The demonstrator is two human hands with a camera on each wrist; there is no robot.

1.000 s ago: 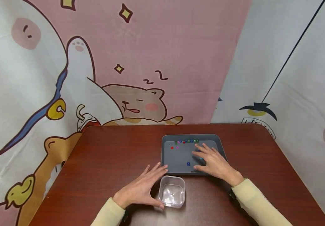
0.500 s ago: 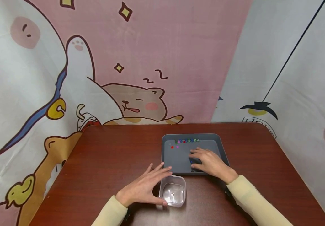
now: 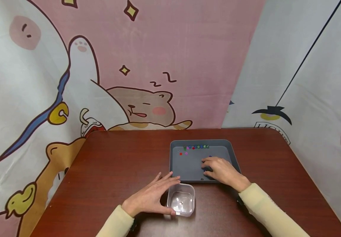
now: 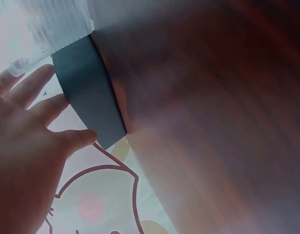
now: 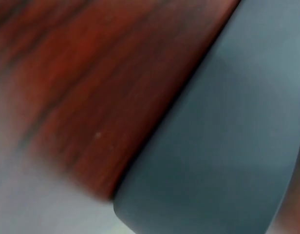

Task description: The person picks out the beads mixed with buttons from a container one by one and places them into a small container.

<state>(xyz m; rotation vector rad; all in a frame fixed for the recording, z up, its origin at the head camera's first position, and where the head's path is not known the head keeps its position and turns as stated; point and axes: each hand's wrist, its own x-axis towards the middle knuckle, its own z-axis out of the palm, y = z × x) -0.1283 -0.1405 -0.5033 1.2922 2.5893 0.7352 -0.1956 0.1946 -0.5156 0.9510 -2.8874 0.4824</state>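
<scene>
A grey tray lies on the table with several small coloured beads lined along its far side. A red bead and a pink ring-shaped bead lie apart at its left. My right hand reaches into the tray, fingers bent downward. Beside its thumb shows a blue bead; I cannot tell whether it is pinched. Another blue bead peeks out beyond the fingers. My left hand is spread beside a clear plastic box, thumb at its near corner and fingertips by the tray's edge.
The clear box stands right in front of the tray's near edge. Both rest on a brown wooden table. A printed cartoon cloth hangs behind the table. The right wrist view shows mainly the tray's outer side.
My right hand's fingers have drawn together and lowered into the tray, over where the blue bead lay; that bead has shifted right. My left hand has slid slightly right, by the box.
</scene>
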